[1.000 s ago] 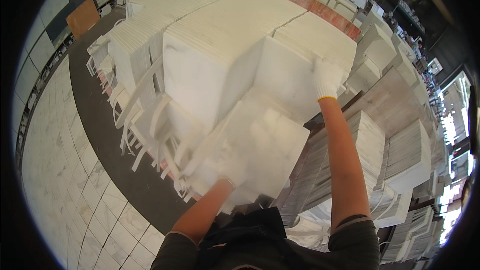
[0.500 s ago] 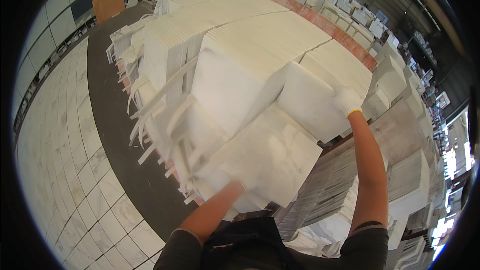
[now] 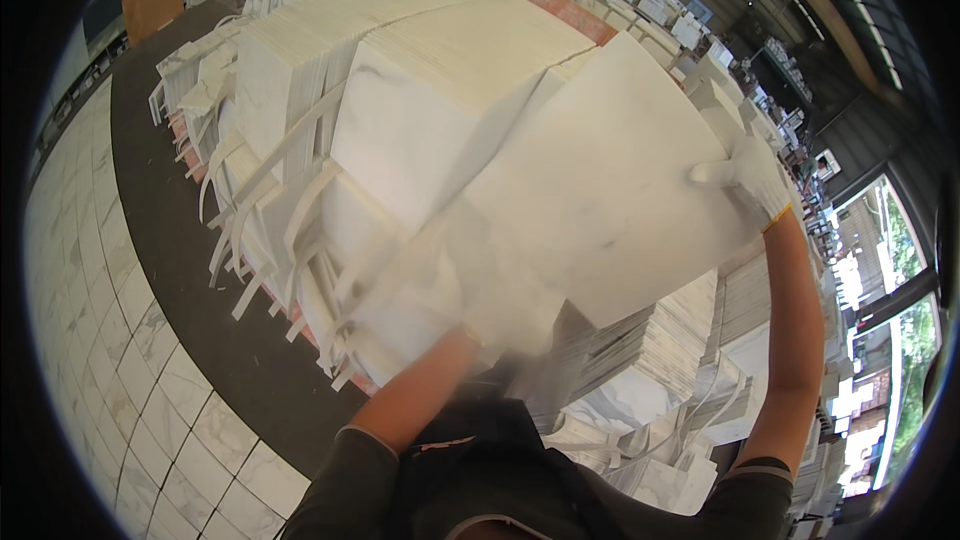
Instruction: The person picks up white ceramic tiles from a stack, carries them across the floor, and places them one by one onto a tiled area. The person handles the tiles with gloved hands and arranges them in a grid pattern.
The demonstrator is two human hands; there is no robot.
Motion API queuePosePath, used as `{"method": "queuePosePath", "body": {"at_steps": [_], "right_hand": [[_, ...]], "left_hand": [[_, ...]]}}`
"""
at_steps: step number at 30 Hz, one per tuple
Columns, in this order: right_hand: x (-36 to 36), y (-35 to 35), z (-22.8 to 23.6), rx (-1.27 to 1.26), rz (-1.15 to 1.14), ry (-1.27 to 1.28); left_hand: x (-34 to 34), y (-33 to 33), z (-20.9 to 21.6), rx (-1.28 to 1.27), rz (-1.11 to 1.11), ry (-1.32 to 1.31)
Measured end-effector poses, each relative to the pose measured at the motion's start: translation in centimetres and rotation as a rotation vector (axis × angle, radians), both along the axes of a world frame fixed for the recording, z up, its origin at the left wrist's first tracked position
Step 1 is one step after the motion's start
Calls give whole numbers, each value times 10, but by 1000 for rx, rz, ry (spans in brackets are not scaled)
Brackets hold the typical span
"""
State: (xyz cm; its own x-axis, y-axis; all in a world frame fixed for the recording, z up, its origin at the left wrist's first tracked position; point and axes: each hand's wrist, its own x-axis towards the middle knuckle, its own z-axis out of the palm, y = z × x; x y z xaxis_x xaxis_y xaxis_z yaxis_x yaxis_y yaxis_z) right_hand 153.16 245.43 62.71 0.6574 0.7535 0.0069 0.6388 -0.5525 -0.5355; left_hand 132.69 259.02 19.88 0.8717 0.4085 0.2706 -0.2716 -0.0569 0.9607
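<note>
Stacks (image 3: 430,120) behind; slab (image 3: 610,180) (white) pulled forward.

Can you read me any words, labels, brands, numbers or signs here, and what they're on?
No readable text anywhere.
Pale slab at the right hand: no lettering seen.
Small mark on the black garment: too blurred to tell if it's lettering.
Distant stacks: too small to read.

text: none legible | labels: none legible | numbers, signs: none legible
</note>
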Motion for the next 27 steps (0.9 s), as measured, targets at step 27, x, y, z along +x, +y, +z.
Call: {"method": "queuePosePath", "body": {"at_steps": [27], "right_hand": [[-241, -143, -379, 577, -712, 803]], "left_hand": [[-171, 80, 16, -616, -106, 364]]}}
